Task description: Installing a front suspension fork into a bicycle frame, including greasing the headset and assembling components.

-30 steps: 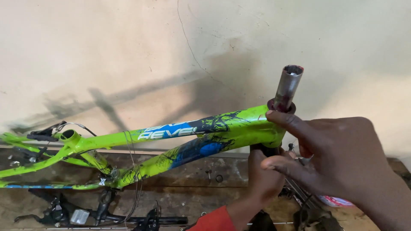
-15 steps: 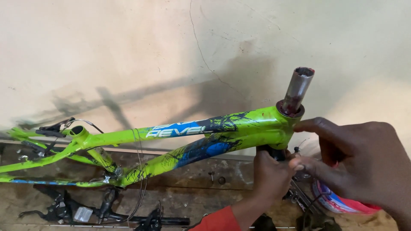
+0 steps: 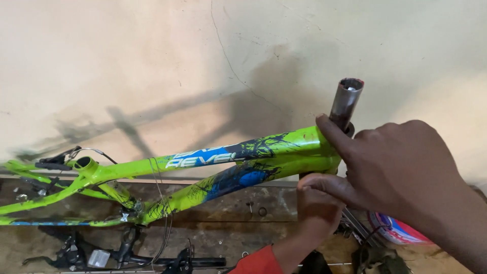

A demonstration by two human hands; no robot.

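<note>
A bright green bicycle frame (image 3: 213, 167) with blue and black markings is held lengthwise in front of a cream wall (image 3: 152, 61). At its front end, a grey metal tube (image 3: 346, 103) stands up out of the frame, slightly tilted. The right hand (image 3: 401, 172) is laid against the front of the frame, with the forefinger pressed at the base of the tube and the thumb underneath; the fingers are curled partly around it. The left hand (image 3: 317, 213) is closed around the part below the frame's front end. Black brake levers (image 3: 127, 256) are seen on the wooden worktop (image 3: 243, 223) underneath.
</note>
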